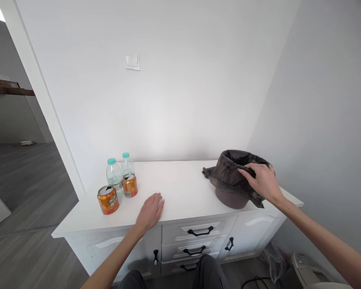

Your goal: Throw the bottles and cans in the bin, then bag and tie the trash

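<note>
My right hand (263, 180) pinches the rim of a black plastic bag (231, 174) that lines a dark round bin (231, 198) at the right of the white cabinet top. My left hand (150, 209) rests on the cabinet's front edge, fingers close together; whether something small is under them is hidden. To its left stand two orange cans (108, 202), both upright, one nearer the front. Behind them are two clear bottles (114, 174) with teal caps, also upright.
The white cabinet top (180, 188) meets a wall at the back and another at the right. Black-handled drawers and doors are below. A clear plastic bag (273, 263) and a cable lie on the floor at the right.
</note>
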Available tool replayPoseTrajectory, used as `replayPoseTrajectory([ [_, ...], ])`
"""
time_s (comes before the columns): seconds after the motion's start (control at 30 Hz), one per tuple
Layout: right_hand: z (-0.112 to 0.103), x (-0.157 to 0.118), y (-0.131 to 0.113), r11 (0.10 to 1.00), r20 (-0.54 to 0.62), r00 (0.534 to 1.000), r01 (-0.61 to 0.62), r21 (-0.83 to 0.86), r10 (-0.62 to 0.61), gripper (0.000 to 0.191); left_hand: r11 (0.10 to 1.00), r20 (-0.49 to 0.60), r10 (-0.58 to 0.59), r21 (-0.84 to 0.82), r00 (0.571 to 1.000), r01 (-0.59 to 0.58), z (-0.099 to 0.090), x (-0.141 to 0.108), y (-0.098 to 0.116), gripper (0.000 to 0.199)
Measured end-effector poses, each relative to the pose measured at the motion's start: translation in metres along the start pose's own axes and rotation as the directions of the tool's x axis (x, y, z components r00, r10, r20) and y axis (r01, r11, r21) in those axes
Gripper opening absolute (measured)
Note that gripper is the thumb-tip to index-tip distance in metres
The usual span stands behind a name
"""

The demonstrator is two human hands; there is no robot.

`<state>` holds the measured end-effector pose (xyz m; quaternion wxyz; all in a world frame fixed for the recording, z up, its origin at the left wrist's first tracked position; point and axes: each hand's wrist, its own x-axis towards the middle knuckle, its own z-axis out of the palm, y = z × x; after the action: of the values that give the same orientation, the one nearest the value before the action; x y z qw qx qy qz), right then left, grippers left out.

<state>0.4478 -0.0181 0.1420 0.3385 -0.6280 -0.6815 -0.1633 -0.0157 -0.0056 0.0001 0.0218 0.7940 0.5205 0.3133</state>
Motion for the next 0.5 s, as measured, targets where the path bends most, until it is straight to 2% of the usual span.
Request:
replayPoseTrajectory([
  [0.13,0.011,0.01,-0.06,0.978,0.039,0.991,0.122,0.167,-0.13,0.042,1.0,0.03,0.006,-0.001,1.0,-0.006,-0.009,-0.008,0.004,0.04],
  [0.27,0.023,0.019,-0.11,0.914,0.034,0.966,0.231,0.335,-0.256,0.037,0.998,0.142,0.065,-0.035,0.988,-0.06,-0.041,-0.029,0.016,0.039],
  [0.37,0.03,0.02,-0.128,0.867,0.001,0.953,0.275,0.416,-0.304,0.034,0.993,0.174,0.119,-0.013,0.978,-0.118,-0.076,-0.042,0.031,0.033],
  [0.43,0.032,0.016,-0.131,0.836,-0.029,0.943,0.308,0.454,-0.331,0.034,0.988,0.12,0.142,0.043,0.983,-0.148,-0.1,-0.044,0.042,0.029],
  [0.5,0.033,0.011,-0.128,0.808,-0.051,0.939,0.319,0.496,-0.339,0.04,0.981,0.014,0.158,0.115,0.987,-0.159,-0.123,-0.041,0.049,0.025],
])
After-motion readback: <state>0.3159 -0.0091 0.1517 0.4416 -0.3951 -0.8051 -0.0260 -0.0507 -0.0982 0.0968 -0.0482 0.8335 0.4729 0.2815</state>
